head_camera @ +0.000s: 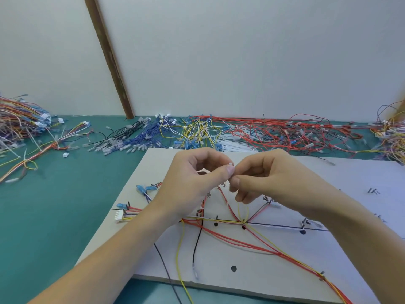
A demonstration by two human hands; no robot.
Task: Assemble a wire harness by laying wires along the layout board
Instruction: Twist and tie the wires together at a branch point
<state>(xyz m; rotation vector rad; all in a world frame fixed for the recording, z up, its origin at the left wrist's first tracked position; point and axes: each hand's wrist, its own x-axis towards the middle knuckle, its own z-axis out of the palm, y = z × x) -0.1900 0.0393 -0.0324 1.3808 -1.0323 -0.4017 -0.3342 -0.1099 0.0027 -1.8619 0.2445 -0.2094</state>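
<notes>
A grey layout board (219, 264) with black lines and dots lies on the green table. Red, yellow, black and white wires (258, 242) run along its lines and meet near the middle. Above the board, my left hand (192, 183) pinches a small white connector (230, 165) between thumb and forefinger. My right hand (269, 178) meets it fingertip to fingertip and pinches a thin wire end at the connector; a yellow wire (242, 212) hangs from that hand down to the junction. A white multi-pin connector (119, 216) sits at the board's left edge, with blue terminals (142, 189) above it.
Loose wire piles line the table's back edge: mixed colours (19, 126) at left, blue (144, 137), yellow (197, 128), red (285, 132) and another mixed pile (392, 132) at right. A brown strip (109, 60) runs up the white wall.
</notes>
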